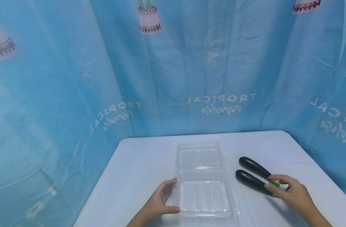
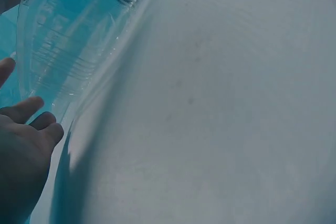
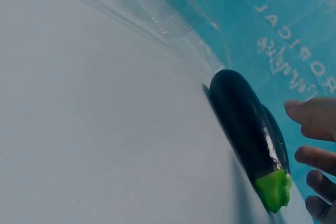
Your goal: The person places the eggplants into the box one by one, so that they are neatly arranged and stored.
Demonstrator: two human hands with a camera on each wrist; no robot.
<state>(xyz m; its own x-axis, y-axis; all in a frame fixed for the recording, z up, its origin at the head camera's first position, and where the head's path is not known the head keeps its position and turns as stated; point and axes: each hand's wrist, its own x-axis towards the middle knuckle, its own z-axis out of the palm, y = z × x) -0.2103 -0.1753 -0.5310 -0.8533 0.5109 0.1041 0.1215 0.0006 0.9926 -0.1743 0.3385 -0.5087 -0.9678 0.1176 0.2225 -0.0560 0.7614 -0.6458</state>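
A clear plastic clamshell box (image 1: 205,197) lies unfolded on the table, its lid (image 1: 200,157) on the far side. At the near tray's left edge is my left hand (image 1: 161,200), thumb and fingers spread apart, fingertips right by the rim. In the left wrist view those fingers (image 2: 31,109) overlap the box's edge. Two dark eggplants with green stem ends lie side by side to the right: a farther one (image 1: 253,166) and a nearer one (image 1: 250,180). My right hand (image 1: 295,192) is over their stem ends, thumb and fingers parted. In the right wrist view the fingers (image 3: 315,156) appear beside the eggplants.
A white cloth covers the table (image 1: 144,160). Blue curtains (image 1: 167,78) with printed plants and lettering hang behind it and along both sides. The box's side tab (image 1: 237,211) sticks out toward the right.
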